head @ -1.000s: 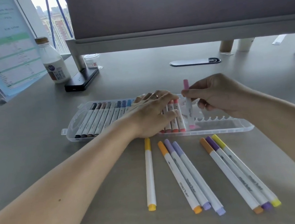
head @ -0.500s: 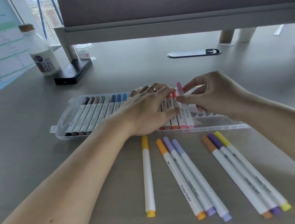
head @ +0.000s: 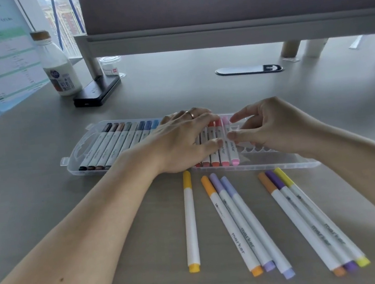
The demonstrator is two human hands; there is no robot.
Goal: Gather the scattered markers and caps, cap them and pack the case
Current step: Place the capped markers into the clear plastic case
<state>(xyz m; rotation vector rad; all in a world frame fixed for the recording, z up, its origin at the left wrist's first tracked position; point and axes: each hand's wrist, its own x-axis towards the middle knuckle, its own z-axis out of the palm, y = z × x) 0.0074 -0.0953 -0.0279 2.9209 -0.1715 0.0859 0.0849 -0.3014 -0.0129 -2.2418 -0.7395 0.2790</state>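
The clear case [head: 286, 164] lay open on the grey surface [head: 48, 206], its long side across the view. A row of capped markers filled its left and middle slots, dark and blue ones [head: 111, 146] at the left end and reds [head: 215, 152] further right. The pink marker [head: 233, 150] lay in the row's last filled slot, just beside the reds, with bare slots to its right.

The left hand [head: 177, 143] rested flat over the middle of the row, its fingers [head: 205, 118] straight and spread lightly across the markers, and its thumb tip touched the reds. The right hand [head: 274, 128] hovered over the bare slots with its fingers [head: 242, 115] loosely curved and holding nothing. Its thumb tip touched the pink marker's barrel, and its forefinger reached to just beside the pink cap.

On the surface in front of the case, apart from both hands, lay a yellow marker [head: 190, 221] alone, then a trio [head: 241, 225] in orange, lilac and pale blue, then another trio [head: 309, 219] in orange, purple and yellow, all capped.

A milk bottle [head: 60, 70] stood far back on the left.
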